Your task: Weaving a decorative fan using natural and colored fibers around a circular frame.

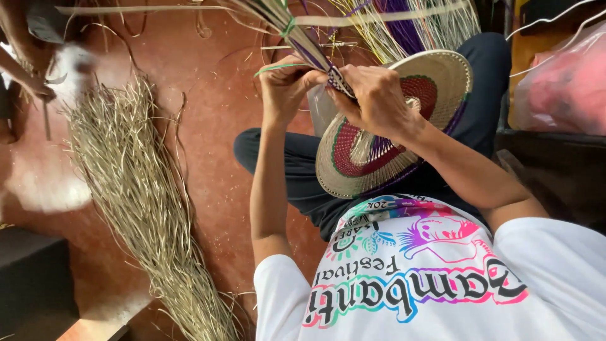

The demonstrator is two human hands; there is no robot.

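Both hands [284,88] [379,98] on woven basket [391,126], strands [297,31] inside.

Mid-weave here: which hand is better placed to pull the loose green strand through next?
Left, probably. The left hand already pinches the green strand beside the strand bundle, while the right hand is busy gripping that bundle's woven end above the round woven mat.

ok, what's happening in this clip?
A seated person is weaving by hand. The left hand and right hand both pinch a bundle of straw strands, natural and purple, just above a round woven disc with red and purple bands resting on their lap. A long pile of loose dry straw lies on the reddish floor. Another person's arm shows at the far left.
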